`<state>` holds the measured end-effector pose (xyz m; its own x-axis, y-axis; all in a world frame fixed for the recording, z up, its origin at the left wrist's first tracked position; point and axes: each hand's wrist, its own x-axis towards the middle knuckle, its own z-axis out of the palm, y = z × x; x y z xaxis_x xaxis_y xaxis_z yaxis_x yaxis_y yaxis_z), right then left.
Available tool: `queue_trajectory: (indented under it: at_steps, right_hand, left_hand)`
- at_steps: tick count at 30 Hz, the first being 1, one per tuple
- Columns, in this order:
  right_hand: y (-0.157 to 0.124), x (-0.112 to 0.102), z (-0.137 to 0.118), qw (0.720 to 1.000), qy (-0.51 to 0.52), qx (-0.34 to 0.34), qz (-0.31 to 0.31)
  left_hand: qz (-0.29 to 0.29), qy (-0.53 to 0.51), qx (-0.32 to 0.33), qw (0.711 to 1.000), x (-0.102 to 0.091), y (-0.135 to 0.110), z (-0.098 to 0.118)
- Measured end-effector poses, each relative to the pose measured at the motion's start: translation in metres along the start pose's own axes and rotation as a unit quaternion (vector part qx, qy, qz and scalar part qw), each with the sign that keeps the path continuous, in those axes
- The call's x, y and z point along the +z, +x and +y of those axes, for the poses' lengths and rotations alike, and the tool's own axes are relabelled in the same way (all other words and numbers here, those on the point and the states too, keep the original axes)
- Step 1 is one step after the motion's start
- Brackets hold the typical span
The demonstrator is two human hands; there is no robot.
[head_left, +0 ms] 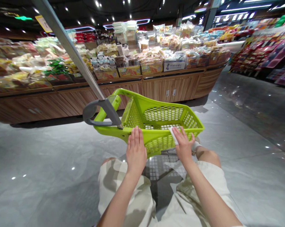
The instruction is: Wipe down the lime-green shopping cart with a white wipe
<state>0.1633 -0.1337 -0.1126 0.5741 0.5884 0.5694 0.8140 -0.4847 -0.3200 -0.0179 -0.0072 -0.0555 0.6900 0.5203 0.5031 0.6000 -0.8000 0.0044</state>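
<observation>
Crosswise before me, a green cart [154,135] stands on the floor [50,151] just beyond my knees [212,157], its long axis running left to right, handle [122,91] at left, basket end pointing right. My hands are apart: my left hand [136,153] lies flat on its near side by the handle, and my right hand [184,145] holds a white cloth [173,136] against the near rim. A grey pole [79,60] slants up-left from the handle end, partly blocking my view of snacks [151,56] on a wooden counter [156,89] behind.

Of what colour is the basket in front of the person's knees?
The basket is bright yellow-green; the head view shows it best.
</observation>
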Motion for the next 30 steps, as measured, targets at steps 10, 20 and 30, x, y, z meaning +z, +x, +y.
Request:
queue_trajectory:
  at_steps: [10, 20, 30]
  right_hand:
    - [0.014, 0.01, -0.083, 0.997, 0.079, -0.01, -0.014]
    - [0.014, 0.003, -0.08, 0.994, 0.066, -0.073, -0.04]
    - [-0.001, 0.008, -0.007, 0.994, 0.015, 0.098, 0.046]
  left_hand:
    - [0.002, 0.003, 0.0, 1.0, 0.001, 0.001, 0.004]
    - [0.004, 0.003, -0.002, 1.0, -0.004, -0.001, -0.002]
    - [-0.003, 0.01, -0.01, 1.0, -0.002, 0.0, 0.004]
